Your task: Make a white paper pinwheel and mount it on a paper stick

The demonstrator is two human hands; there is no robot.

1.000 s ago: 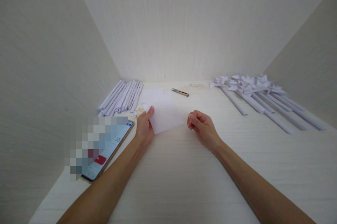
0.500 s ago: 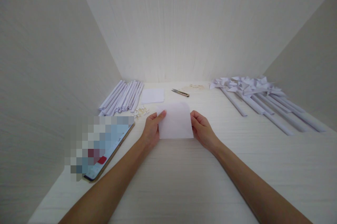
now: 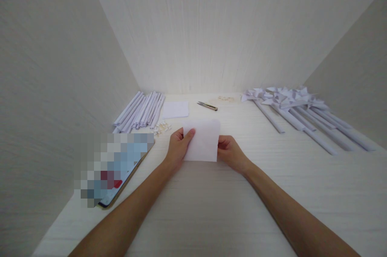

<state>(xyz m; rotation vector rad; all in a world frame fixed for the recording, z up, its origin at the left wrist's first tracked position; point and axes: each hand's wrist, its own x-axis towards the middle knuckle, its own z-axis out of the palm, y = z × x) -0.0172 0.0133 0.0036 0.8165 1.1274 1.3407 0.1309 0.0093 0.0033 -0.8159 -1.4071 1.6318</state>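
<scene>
fingers (image 3: 189, 133) of the left hand (image 3: 178, 148) closed on the left edge of a white paper sheet (image 3: 203, 141), thumb on top; right hand (image 3: 230, 151) pinches the right edge the same way. sheet held between both hands, low over the tabletop (image 3: 211, 208), near its middle; whether the lower edge touches the surface cannot be told. sheet looks flat and uncut, no crease visible.

just behind it, a small stack of the same white sheets (image 3: 175, 109). right of that, a small pair of snips (image 3: 207, 106), untouched, well apart from both hands. far left, a bundle of rolled paper sticks (image 3: 140, 111) with small scraps (image 3: 161, 127) at its near end. far right, a row of finished paper pinwheels (image 3: 290, 106) on sticks.

judging by the piles: many pinwheels done, plenty of sticks and blank sheets left; this sheet reads as only just started. phone (image 3: 121, 172) lies at the left, screen blurred.
</scene>
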